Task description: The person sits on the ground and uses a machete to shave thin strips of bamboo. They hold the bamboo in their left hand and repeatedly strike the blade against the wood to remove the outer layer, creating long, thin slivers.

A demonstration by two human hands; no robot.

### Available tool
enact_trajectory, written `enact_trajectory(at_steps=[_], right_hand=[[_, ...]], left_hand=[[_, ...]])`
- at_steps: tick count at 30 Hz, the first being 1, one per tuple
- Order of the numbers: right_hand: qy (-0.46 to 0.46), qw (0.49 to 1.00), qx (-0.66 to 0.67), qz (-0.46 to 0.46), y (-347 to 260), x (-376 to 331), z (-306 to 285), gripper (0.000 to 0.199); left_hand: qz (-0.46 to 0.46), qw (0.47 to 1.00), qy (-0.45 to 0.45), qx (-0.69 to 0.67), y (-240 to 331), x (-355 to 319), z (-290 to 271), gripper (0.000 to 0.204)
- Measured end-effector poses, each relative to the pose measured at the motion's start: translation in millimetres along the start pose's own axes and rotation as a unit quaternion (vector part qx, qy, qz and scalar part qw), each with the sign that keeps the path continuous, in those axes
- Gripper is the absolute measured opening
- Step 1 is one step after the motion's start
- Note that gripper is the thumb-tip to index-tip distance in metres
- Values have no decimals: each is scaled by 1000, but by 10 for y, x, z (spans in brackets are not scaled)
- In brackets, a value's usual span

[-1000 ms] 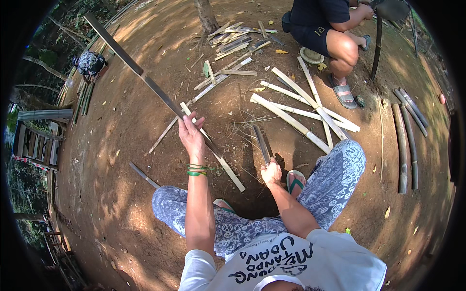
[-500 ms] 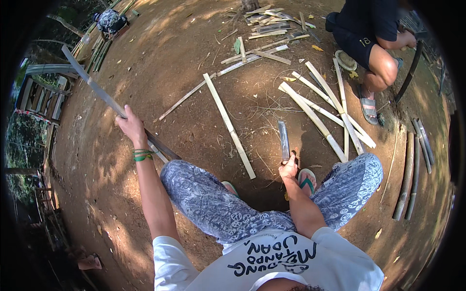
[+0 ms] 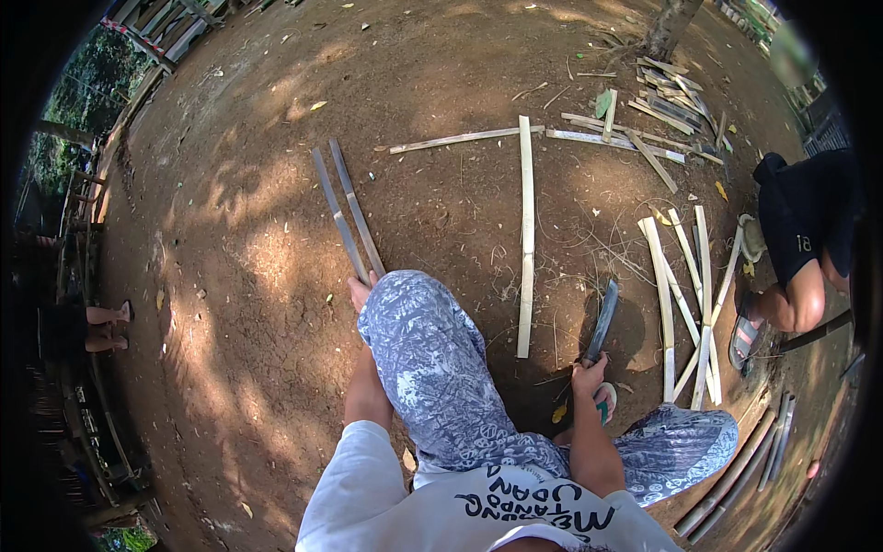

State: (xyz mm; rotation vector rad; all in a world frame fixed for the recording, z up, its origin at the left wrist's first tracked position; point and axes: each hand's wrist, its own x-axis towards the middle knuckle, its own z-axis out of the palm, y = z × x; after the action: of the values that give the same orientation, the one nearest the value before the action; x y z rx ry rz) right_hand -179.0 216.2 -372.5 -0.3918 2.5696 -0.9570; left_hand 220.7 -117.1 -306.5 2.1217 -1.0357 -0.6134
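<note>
My left hand is low beside my left knee, partly hidden by it. Its fingers are closed at the near end of a dark bamboo strip. A second dark bamboo strip runs alongside, its near end reaching the same hand. In my right hand is a machete, gripped by the handle, its broad dark blade pointing away from me. A pale bamboo strip lies lengthwise on the ground between my hands, touched by neither.
Pale bamboo strips lie crossed to the right, near a crouching person. Further off are a pile of split bamboo and a tree trunk. Dark bamboo poles lie at the lower right. Another person's legs show at the far left.
My left hand has come down and back beside the knee with the bamboo strip, which was held out to the left. The machete remains in my right hand. The view has swung left.
</note>
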Motion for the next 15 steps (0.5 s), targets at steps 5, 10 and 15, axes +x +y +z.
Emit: enact_trajectory(at_steps=[5, 10, 15], right_hand=[[-3, 998, -58, -6, -167, -71, -107, 76], [30, 997, -66, -35, -65, -41, 11, 73], [-6, 998, -28, 48, -229, -101, -108, 71]], left_hand=[[27, 993, 29, 108, 137, 355, 266, 48], [58, 959, -15, 278, 96, 577, 454, 69], [51, 933, -36, 356, -6, 426, 645, 66]])
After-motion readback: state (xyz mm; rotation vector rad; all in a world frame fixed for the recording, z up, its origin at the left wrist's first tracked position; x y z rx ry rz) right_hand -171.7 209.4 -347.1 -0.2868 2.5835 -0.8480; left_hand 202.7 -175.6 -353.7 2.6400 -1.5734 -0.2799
